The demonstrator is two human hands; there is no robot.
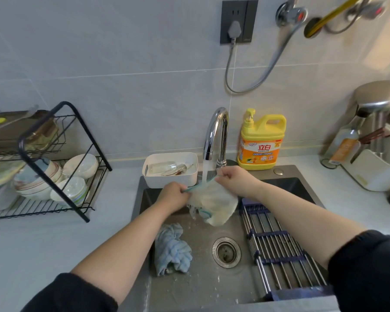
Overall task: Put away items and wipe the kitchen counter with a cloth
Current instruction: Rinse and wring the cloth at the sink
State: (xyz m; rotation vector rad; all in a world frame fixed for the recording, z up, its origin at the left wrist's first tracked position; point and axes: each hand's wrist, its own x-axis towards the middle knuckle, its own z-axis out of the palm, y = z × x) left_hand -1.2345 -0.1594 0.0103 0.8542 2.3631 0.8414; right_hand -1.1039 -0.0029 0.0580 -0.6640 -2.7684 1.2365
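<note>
A pale yellow cloth with a teal edge (214, 203) hangs over the sink (189, 287) under running water from the chrome tap (215, 136). My left hand (172, 197) grips its left edge. My right hand (234, 180) pinches its upper right corner just below the spout. A crumpled light blue cloth (171, 251) lies on the sink floor at the left, beside the drain (226, 252).
A black dish rack (65, 158) with bowls stands on the counter at the left. A white tub (170, 170) sits behind the sink, a yellow detergent bottle (261, 140) beside the tap. A metal roll-up rack (279, 248) spans the sink's right side. A utensil holder (374, 170) is at far right.
</note>
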